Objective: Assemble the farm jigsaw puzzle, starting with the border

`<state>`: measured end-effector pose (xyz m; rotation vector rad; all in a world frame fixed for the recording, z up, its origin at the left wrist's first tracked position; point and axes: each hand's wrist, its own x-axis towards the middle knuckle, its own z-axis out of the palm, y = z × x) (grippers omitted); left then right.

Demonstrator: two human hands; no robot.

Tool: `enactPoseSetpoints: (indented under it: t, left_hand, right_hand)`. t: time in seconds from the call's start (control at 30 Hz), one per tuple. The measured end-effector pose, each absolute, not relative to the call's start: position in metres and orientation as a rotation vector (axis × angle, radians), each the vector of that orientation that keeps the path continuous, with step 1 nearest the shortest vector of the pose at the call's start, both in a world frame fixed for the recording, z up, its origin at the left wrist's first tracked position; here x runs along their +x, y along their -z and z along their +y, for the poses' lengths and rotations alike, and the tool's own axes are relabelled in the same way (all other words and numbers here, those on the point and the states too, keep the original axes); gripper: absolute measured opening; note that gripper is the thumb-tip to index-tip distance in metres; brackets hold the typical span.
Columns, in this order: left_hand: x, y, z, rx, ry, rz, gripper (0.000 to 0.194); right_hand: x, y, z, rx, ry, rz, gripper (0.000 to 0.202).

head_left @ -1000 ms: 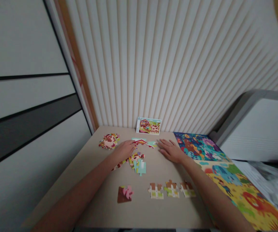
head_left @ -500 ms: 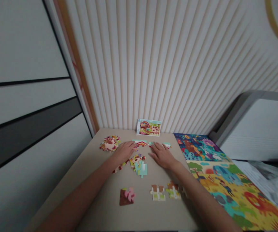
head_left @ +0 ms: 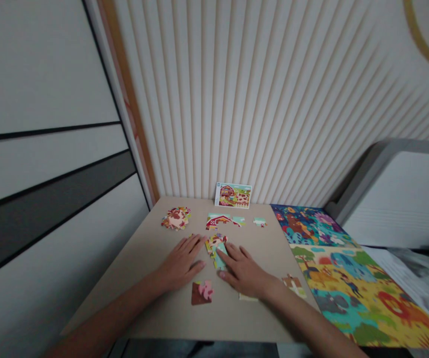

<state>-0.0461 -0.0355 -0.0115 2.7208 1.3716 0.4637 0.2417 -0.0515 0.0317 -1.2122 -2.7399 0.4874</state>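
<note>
My left hand [head_left: 182,263] lies on the table with its fingers stretched out, left of a small heap of puzzle pieces [head_left: 214,241], and I see nothing held in it. A light blue puzzle piece [head_left: 220,257] lies at the near side of that heap. My right hand [head_left: 244,271] reaches over it, fingers spread, index finger and thumb at the piece's right side. Farther back is a joined strip of pieces with a red barn roof [head_left: 217,221]. Closer to me, a brown piece with a pink one [head_left: 202,292] sits between the hands.
A picture card of a farm [head_left: 232,195] leans against the ribbed wall. A pile of pieces [head_left: 176,219] is at the back left, a single piece [head_left: 260,222] at the back right. Fence pieces [head_left: 294,286] lie partly under my right forearm. Finished animal puzzles [head_left: 363,293] cover the right side.
Both hands have come back toward me from the barn roof strip, the right one to the light blue piece. The view has shifted slightly.
</note>
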Motion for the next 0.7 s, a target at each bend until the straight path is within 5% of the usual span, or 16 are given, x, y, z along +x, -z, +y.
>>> enactPoseSetpoints:
  t: [0.37,0.7]
  left_hand:
    - [-0.083,0.010,-0.038,2.752,-0.349,1.391,0.064]
    - [-0.057,-0.006,-0.033,2.792,-0.511,1.351,0.065]
  right_hand:
    - [0.164,-0.028,-0.058,-1.181,-0.494,-2.649,0.065]
    - [0.251,-0.037,-0.135,-1.338,-0.391,-2.543,0.064]
